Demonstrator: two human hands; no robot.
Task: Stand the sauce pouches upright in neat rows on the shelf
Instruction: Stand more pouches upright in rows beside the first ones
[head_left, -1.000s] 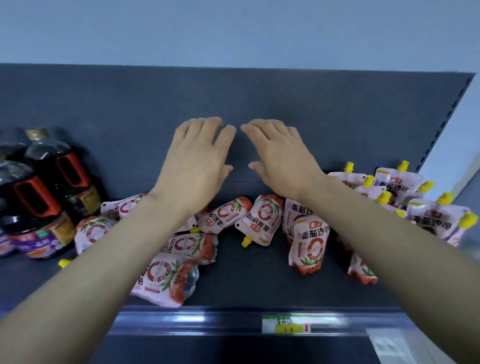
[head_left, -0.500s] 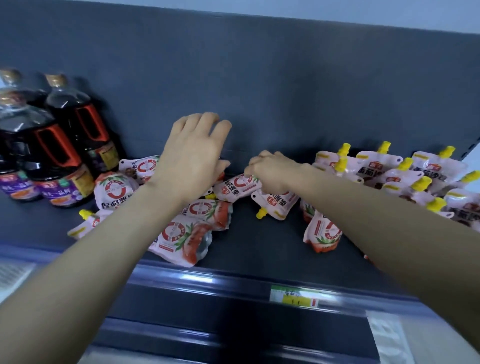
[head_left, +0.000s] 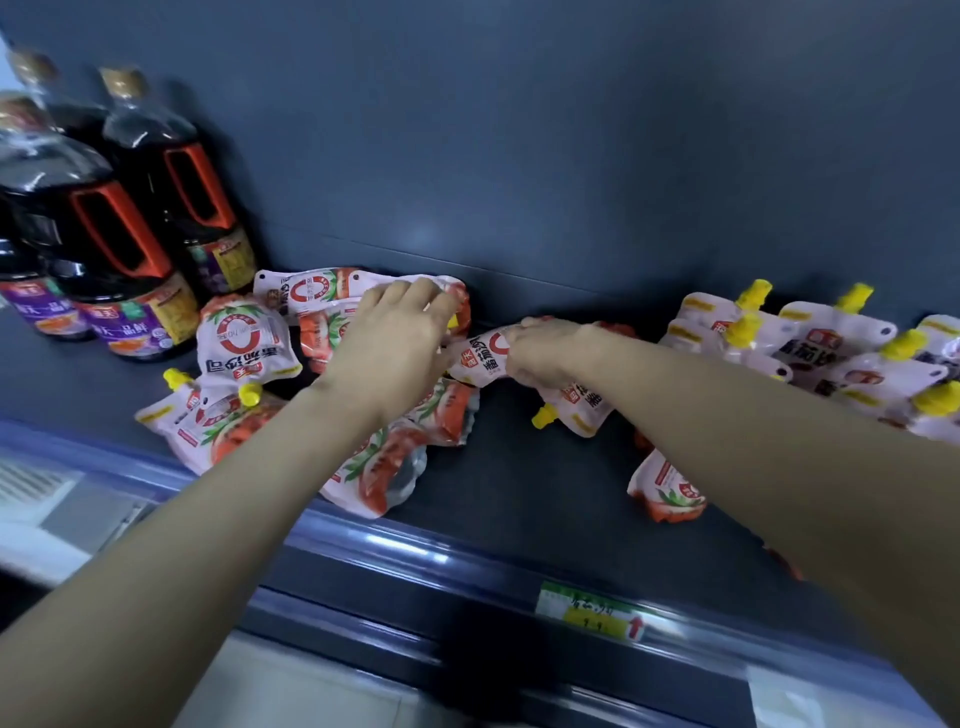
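Starting at the price label (head_left: 589, 610) on the shelf (head_left: 519, 467) edge: beyond it and to its left, sauce pouches (head_left: 239, 431) lie toppled in a heap. Farther back, the right hand (head_left: 545, 348) grips one fallen pouch (head_left: 483, 353). The left hand (head_left: 400, 332) rests bent-fingered on a rear pouch (head_left: 311, 291), grip indeterminate. Beyond and right of the label, an upright group (head_left: 831, 358) stands. Judgement: task partly done.

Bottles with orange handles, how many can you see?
2: front bottle at far left, rear bottle just right of and behind it. Cut-off bottles at the frame's left edge may hide more handles.
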